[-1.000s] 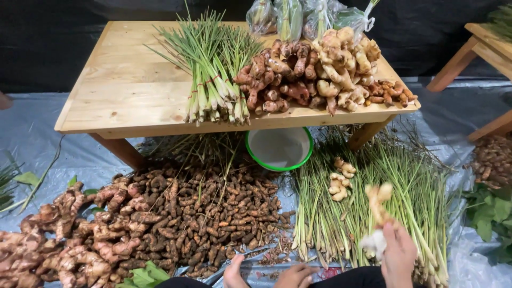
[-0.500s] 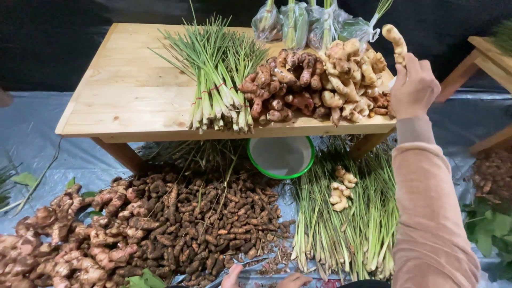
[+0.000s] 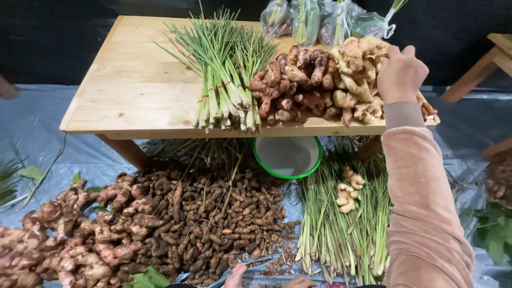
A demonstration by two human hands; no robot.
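Right hand (image 3: 401, 73) on the pale ginger pile (image 3: 358, 69)
Arm stretched out over the table (image 3: 133, 96), fingers curled down onto the roots; whether they grip any, I cannot tell.

A low wooden desk (image 3: 133, 101) stands on a plastic floor sheet (image 3: 37, 138). On the desk, bundled lemongrass stalks (image 3: 224, 74) lie left of a heap of knobbly reddish roots (image 3: 290, 85), with pale ginger pieces (image 3: 354, 69) to the right of those and clear bags of greens (image 3: 309, 18) behind. The right hand (image 3: 401, 74) rests on the ginger pile. Under the desk sits a green-rimmed bowl (image 3: 288, 156). Before the desk, small dark roots (image 3: 213, 224) lie heaped left of loose lemongrass (image 3: 341, 229) that carries a few ginger lumps (image 3: 348, 192).
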